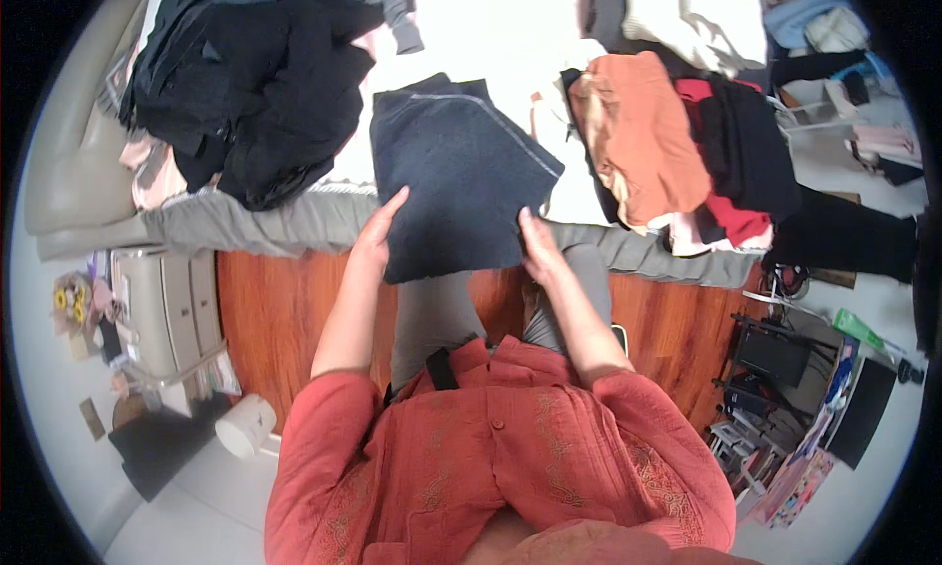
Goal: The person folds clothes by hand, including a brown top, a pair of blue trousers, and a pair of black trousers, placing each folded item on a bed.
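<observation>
Between my two hands is a folded dark blue garment with a pale line of stitching along its far and right edges. Its lower end hangs over the near side of the bed, above my knees. My left hand grips the left edge, thumb on top and fingers mostly hidden beneath. At the lower right edge my right hand holds it the same way. Whether it is trousers or a top, I cannot tell.
A heap of black clothes lies on the bed's left. To the right are a folded orange-brown garment, black and red clothes and a cream knit. A white bin stands at lower left, near a drawer cabinet.
</observation>
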Available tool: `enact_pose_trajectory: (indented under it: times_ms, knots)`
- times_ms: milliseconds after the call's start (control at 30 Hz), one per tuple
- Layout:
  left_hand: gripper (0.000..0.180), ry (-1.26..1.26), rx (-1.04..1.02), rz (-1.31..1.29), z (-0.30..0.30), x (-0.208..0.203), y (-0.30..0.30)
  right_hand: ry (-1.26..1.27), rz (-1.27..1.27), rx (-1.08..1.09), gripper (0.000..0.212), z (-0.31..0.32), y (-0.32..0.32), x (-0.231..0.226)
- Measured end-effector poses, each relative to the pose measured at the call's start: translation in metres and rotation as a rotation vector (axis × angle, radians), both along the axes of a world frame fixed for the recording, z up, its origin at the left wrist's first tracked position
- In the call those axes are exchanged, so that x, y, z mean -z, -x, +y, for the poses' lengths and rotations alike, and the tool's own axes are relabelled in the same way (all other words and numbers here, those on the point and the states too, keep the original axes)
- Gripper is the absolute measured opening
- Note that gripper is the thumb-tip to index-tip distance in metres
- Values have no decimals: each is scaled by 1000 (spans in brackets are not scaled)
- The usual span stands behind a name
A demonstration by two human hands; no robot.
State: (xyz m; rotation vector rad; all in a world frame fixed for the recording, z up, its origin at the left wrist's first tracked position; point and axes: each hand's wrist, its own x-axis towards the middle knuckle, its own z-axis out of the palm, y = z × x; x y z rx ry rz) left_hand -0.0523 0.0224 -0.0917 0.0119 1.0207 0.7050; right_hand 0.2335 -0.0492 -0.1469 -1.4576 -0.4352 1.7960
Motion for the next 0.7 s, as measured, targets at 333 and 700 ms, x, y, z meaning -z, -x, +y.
enact_pose_trajectory:
  times_ms: [333,700]
  knots:
    - [50,-10,6,-50,-58,-11,21,125,568,-32,56,-11,14,-44]
    - [49,-9,-87,-68,-82,-46,24,-16,581,67,24,-11,34,-93]
